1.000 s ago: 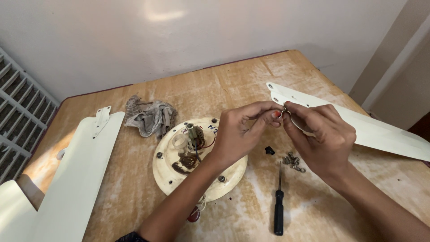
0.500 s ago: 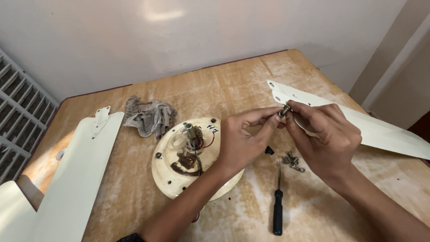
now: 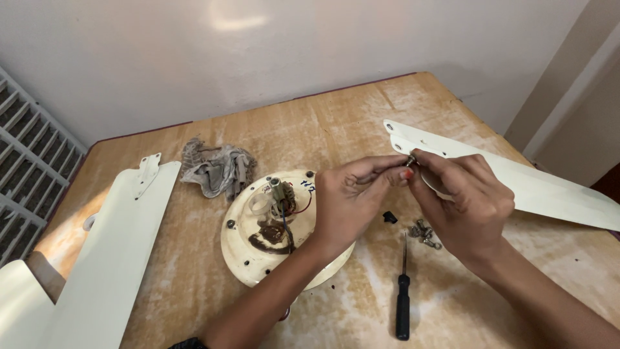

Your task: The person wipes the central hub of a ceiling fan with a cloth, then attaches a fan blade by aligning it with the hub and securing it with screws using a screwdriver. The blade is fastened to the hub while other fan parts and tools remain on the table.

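Observation:
Both hands meet above the wooden table [image 3: 194, 284]. My left hand [image 3: 352, 200] and my right hand [image 3: 462, 203] pinch a small metal screw [image 3: 409, 159] between their fingertips. Under my left hand lies a cream round fan motor housing [image 3: 258, 249] with wires and a shaft stub on top. A small pile of screws [image 3: 423, 234] and a black bit [image 3: 389, 217] lie on the table between the hands. A black-handled screwdriver [image 3: 403, 294] lies below them.
A cream fan blade [image 3: 555, 194] stretches along the right side, and another blade [image 3: 110, 258] lies at the left. A crumpled grey rag [image 3: 213, 171] sits behind the housing. A white grille [image 3: 26, 174] stands at the far left, a wall behind the table.
Both hands have stayed together over the table, shifting slightly while turning the small screw between the fingertips. Nothing else has moved.

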